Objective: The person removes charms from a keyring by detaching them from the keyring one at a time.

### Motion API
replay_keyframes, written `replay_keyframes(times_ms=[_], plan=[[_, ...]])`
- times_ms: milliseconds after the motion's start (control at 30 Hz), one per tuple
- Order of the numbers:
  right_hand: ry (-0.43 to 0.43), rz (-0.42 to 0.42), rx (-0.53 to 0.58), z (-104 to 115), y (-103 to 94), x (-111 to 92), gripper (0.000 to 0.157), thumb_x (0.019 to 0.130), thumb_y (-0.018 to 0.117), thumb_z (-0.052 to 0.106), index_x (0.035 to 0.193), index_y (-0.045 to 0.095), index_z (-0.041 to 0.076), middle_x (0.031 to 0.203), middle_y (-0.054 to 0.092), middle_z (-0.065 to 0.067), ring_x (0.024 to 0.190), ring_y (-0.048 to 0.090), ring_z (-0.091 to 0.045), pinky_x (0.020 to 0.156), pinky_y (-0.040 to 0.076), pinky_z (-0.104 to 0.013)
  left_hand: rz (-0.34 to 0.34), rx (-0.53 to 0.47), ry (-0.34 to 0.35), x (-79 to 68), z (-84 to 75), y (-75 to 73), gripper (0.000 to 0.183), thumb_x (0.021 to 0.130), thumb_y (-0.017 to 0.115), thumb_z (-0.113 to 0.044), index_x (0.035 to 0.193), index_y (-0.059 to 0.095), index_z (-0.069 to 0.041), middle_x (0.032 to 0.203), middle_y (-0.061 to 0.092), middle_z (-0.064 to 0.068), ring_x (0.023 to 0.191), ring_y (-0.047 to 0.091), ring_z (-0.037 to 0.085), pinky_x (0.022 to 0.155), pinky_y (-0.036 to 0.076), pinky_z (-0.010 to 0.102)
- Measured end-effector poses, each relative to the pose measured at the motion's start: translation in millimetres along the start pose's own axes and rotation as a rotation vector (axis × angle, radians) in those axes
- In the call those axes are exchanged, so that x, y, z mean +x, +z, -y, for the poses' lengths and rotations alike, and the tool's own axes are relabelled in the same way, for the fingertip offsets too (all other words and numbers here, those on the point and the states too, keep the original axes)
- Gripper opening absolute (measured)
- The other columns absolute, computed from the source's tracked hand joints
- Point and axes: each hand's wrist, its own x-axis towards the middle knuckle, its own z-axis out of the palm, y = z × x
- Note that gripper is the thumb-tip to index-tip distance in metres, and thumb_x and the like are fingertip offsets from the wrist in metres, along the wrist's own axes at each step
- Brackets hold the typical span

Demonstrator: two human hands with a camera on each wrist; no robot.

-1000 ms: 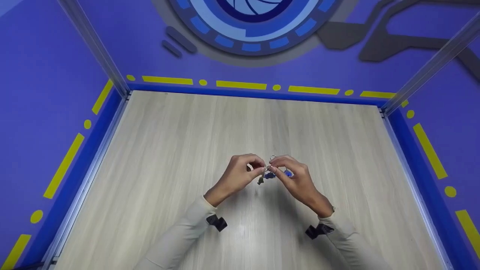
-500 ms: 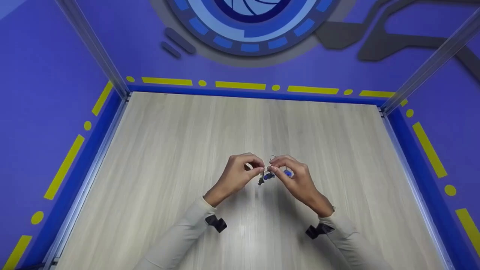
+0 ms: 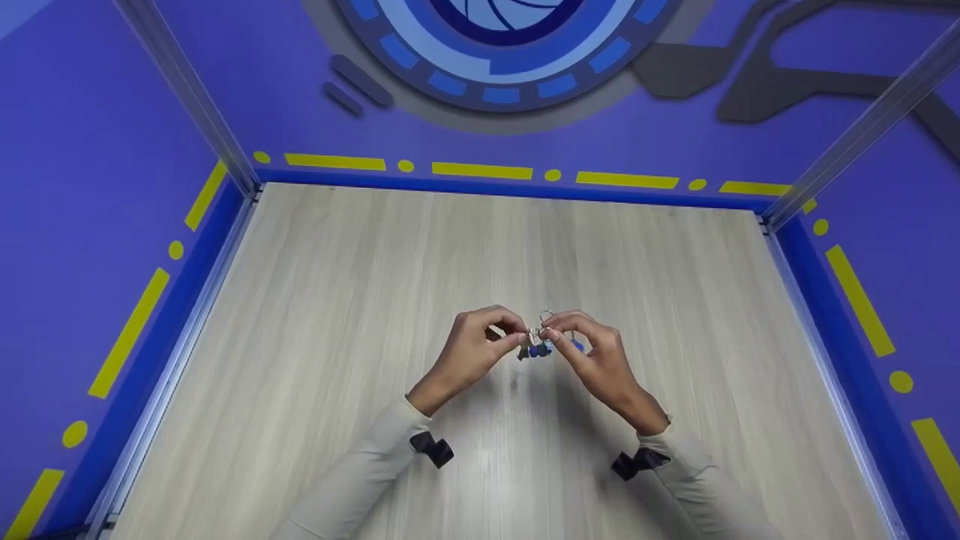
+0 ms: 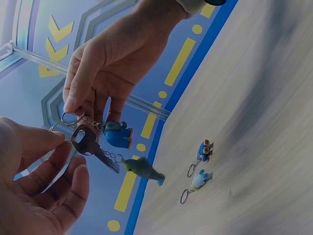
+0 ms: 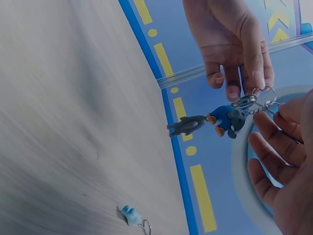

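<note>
1 dark metal key (image 4: 92, 148) is hanging just beyond the left fingertips, its long axis slanting, its blade pointing away from them; a blue figure (image 4: 117, 136) and a grey figure (image 4: 143, 169) are dangling alongside. Left hand (image 3: 472, 343) and right hand (image 3: 598, 358) are pinching metal rings (image 5: 275, 96).

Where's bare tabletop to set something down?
Bare tabletop: along the back wall; between left sleeve and left wall; between right sleeve and right wall.
Crowded: between left hand and right hand, where the held key and charms hang, and where the two loose keychains lie.
</note>
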Motion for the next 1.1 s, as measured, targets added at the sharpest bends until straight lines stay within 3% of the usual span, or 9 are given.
replay_keyframes(times_ms=[167,433,600,900,1100], plan=[[0.001,-0.017,-0.002,6.1,-0.8,2.9,0.023,0.098,0.072,-0.016,0.108,0.079,0.003,0.111,0.079,-0.017,0.115,0.074,-0.037,0.106,0.054,-0.026,0.012,0.023,-0.01,1.6,-1.6,0.5,0.006,0.099,0.082,-0.005,0.1,0.08,-0.01,0.097,0.077,-0.005,0.089,0.072,0.01,0.078,0.064,0.041],[-0.118,-0.008,-0.044,5.2,-1.8,6.5,0.026,0.093,0.076,-0.018,0.106,0.08,0.004,0.108,0.079,-0.014,0.108,0.075,-0.04,0.106,0.053,-0.024,0.016,0.081,0.015,5.0,-4.0,1.9,0.007,0.098,0.082,-0.003,0.099,0.081,-0.009,0.096,0.078,-0.004,0.09,0.072,0.012,0.074,0.062,0.037],[-0.141,-0.003,-0.066,3.7,-1.9,6.5,0.026,0.092,0.077,-0.018,0.105,0.08,0.005,0.107,0.079,-0.012,0.105,0.075,-0.037,0.104,0.054,-0.023,0.009,0.111,0.021,5.0,-4.5,2.1,0.008,0.097,0.083,-0.004,0.095,0.082,-0.012,0.094,0.078,-0.003,0.087,0.071,0.009,0.072,0.059,0.029],[-0.078,-0.008,-0.054,4.7,-3.1,4.3,0.022,0.096,0.075,-0.015,0.105,0.079,0.005,0.108,0.079,-0.015,0.108,0.075,-0.035,0.105,0.054,-0.025,-0.016,0.046,0.007,3.9,-2.8,1.3,0.005,0.098,0.083,-0.006,0.096,0.082,-0.011,0.095,0.079,-0.004,0.086,0.071,0.009,0.075,0.062,0.034],[-0.046,-0.013,-0.056,5.2,-1.8,2.8,0.019,0.098,0.075,-0.012,0.105,0.078,0.005,0.109,0.08,-0.012,0.109,0.075,-0.035,0.104,0.054,-0.025,0.007,0.036,-0.024,3.7,-2.0,2.1,0.007,0.098,0.083,-0.006,0.097,0.081,-0.012,0.096,0.079,-0.003,0.089,0.072,0.009,0.076,0.062,0.035]])
